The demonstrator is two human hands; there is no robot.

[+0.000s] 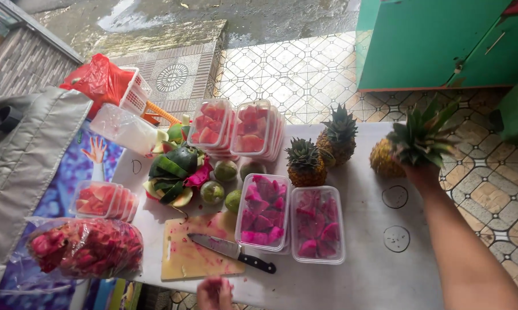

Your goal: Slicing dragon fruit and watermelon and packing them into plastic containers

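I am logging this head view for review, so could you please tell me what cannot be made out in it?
- Right hand: in the head view, the spiky green crown of the yellow pineapple hides its fingers.
- Left hand: cut off by the bottom edge; grip unclear.
- Clear plastic bag of pink peelings: wrinkled film blurs the contents.
- Stacked clear tubs of red fruit chunks: only the top one shows fully.

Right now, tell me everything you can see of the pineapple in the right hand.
The pineapple has a golden-yellow, scaly rind and a full crown of stiff green leaves that fans toward the camera. It is whole and uncut, tilted with its body toward the table's far edge. The right hand grips it at the crown's base, mostly hidden behind the leaves. It sits at the far right of the white table, apart from two darker pineapples standing upright to its left. Whether its base rests on the table is unclear.
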